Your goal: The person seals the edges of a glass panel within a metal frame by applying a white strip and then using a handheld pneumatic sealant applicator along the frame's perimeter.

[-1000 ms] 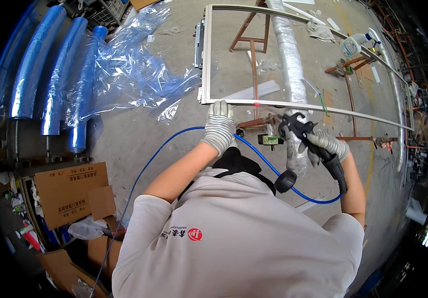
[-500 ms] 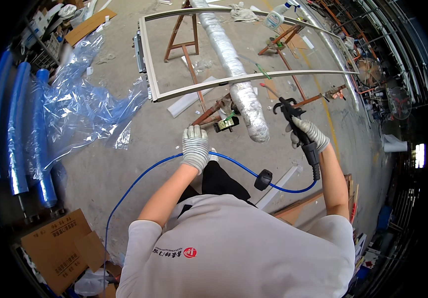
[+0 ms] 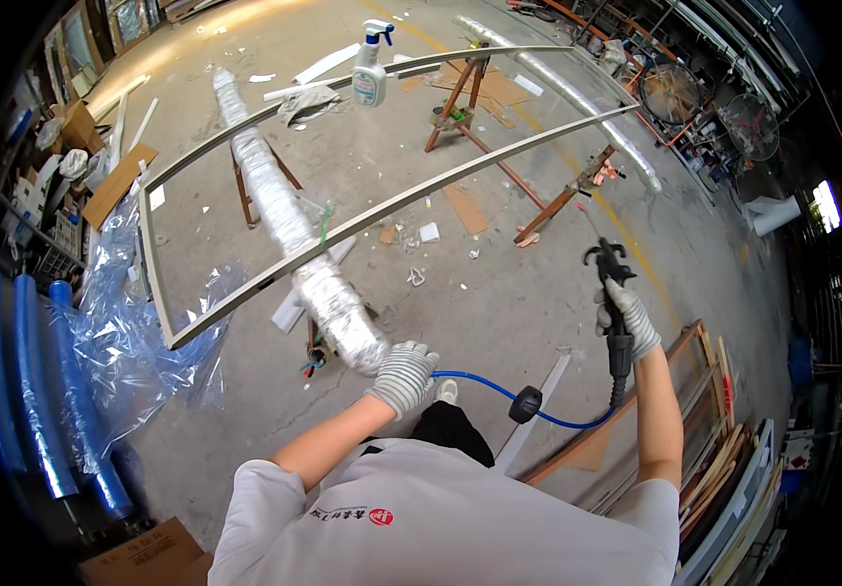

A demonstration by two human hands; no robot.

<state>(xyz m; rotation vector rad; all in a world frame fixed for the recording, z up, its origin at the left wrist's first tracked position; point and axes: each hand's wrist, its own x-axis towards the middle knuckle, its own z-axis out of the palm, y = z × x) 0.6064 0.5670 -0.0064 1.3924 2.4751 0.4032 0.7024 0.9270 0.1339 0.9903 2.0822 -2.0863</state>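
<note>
My right hand [image 3: 638,325], in a striped white glove, grips a black air gun [image 3: 620,356] with a thin nozzle pointing away from me. A blue hose [image 3: 474,379] with a black block [image 3: 525,403] on it loops from the gun's lower end to my left hand [image 3: 404,379]. That gloved hand is closed around the hose, close to the near end of a bundle wrapped in clear film [image 3: 338,308]. Ahead, a large glass panel with a pale frame [image 3: 411,198] lies across this bundle and another wrapped bundle [image 3: 577,86]. A spray bottle [image 3: 368,86] stands by the panel's far edge.
Brown trestles [image 3: 550,210] stand under the panel. Blue film rolls [image 3: 79,391] and crumpled clear film [image 3: 113,332] are at the left. Wooden strips [image 3: 714,469] lean at the right, with a fan [image 3: 748,127] farther back. Paper scraps [image 3: 429,232] litter the floor.
The view has shifted, so the panel and near bundle now appear farther left. My left hand is now by the bundle's end, still on the hose. The gun stays in my right hand.
</note>
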